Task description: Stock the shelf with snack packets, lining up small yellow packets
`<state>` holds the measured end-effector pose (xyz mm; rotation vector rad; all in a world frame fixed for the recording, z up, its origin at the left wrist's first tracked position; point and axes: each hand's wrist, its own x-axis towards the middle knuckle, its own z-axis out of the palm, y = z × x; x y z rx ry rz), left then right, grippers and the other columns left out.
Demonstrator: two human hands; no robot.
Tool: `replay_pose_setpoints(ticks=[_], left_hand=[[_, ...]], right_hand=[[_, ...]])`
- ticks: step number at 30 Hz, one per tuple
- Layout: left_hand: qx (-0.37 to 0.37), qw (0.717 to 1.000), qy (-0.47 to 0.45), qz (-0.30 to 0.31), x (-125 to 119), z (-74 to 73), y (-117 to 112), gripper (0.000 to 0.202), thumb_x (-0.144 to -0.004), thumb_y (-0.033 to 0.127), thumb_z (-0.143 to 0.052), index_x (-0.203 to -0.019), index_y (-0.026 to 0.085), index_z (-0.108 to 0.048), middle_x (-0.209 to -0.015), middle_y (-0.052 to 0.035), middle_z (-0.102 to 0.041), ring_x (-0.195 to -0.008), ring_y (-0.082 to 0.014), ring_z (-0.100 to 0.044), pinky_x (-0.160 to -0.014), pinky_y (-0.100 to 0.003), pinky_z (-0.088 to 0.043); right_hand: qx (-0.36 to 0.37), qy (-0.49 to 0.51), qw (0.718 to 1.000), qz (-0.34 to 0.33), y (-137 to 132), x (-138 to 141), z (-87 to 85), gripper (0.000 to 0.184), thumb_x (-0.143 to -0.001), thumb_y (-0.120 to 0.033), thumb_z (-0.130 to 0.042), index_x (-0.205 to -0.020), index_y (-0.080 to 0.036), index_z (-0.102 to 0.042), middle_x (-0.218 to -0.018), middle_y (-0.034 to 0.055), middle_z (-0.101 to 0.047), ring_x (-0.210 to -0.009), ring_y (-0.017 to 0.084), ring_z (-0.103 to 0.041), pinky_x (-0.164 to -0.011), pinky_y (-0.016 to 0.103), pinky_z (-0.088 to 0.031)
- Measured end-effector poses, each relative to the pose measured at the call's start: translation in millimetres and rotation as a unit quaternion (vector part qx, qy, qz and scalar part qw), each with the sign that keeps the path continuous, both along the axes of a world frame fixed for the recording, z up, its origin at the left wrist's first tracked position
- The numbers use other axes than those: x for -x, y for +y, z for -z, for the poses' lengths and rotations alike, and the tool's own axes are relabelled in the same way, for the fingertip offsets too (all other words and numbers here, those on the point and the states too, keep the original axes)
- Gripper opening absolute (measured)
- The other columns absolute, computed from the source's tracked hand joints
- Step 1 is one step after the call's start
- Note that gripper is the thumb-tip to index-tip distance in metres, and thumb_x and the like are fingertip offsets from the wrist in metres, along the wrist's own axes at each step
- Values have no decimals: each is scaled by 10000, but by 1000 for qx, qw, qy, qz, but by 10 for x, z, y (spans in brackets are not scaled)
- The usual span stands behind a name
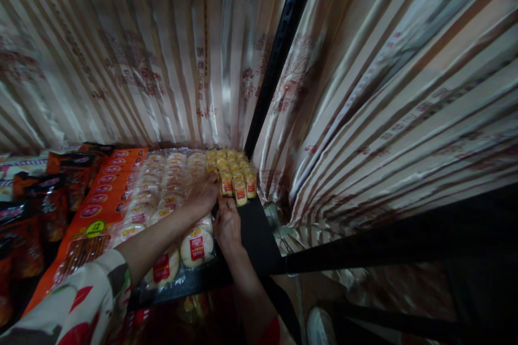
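My left hand reaches over rows of flat round buns in clear wrappers. Its fingers are closed at the left side of a cluster of small yellow wrapped packs. Just in front, my right hand is closed too, and its fingertips meet or nearly meet those of the left. Anything between the fingers is hidden. The yellow packs stand upright in close rows at the back right corner of a black shelf.
Orange packets of brown sticks overlap left of the buns, with dark orange bags beyond. A black upright post rises behind the corner. Printed pale curtains hang behind and right. A white shoe shows below.
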<state>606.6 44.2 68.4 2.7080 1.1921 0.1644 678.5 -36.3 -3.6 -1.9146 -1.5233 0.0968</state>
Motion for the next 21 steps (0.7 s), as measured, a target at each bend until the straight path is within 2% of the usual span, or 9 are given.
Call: replay_pose_setpoints(ticks=[4,8,10,12,16,21], left_hand=[[20,1000,-8,-7,6,14,-27,256,-871,123,-369,-964,146,-607,-1080,-82,-582,-982,-183,-546,-823,-262,-439],[6,1000,-10,19,19,-3,-76,292,-872,97,-359,-1021,130,-608,-1116,-104,-579,-1031,-195,-533,-880,-270,-415],[-11,999,1,33,27,-14,-102,306,-870,93,-366,-1053,139,-606,-1162,-107,-566,-1080,-209,-511,-922,-285,-398],[-24,999,18,40,36,-32,-126,316,-871,89,-360,-1057,136,-611,-1178,-114,-561,-1108,-225,-495,-941,-301,-392],[-44,997,34,62,50,-70,-167,315,-875,91,-358,-1051,130,-616,-1142,-116,-581,-1111,-240,-485,-960,-323,-386],[-73,992,36,97,53,-10,-240,269,-867,112,-391,-986,132,-631,-1073,-111,-603,-1080,-236,-491,-971,-333,-390]], right_hand=[[-78,32,996,9,-54,-75,-112,471,-810,-55,-355,-1210,-175,-573,-949,86,-589,-886,164,-569,-808,273,-482],[-162,41,976,141,-109,-243,-237,381,-860,-158,-367,-1173,-148,-583,-1073,128,-540,-1070,215,-494,-949,370,-407],[-161,49,967,194,-122,-328,-253,364,-854,-178,-387,-1158,-130,-581,-1090,147,-524,-1088,237,-480,-955,396,-392],[-138,59,965,213,-123,-386,-240,359,-842,-182,-408,-1158,-130,-569,-1100,153,-524,-1095,249,-479,-948,406,-392],[-103,72,968,216,-103,-404,-189,350,-832,-198,-439,-1155,-153,-563,-1116,144,-534,-1096,252,-483,-924,392,-402],[-117,64,970,201,-74,-383,-159,350,-832,-204,-451,-1160,-161,-565,-1125,128,-553,-1091,240,-478,-941,382,-389]])
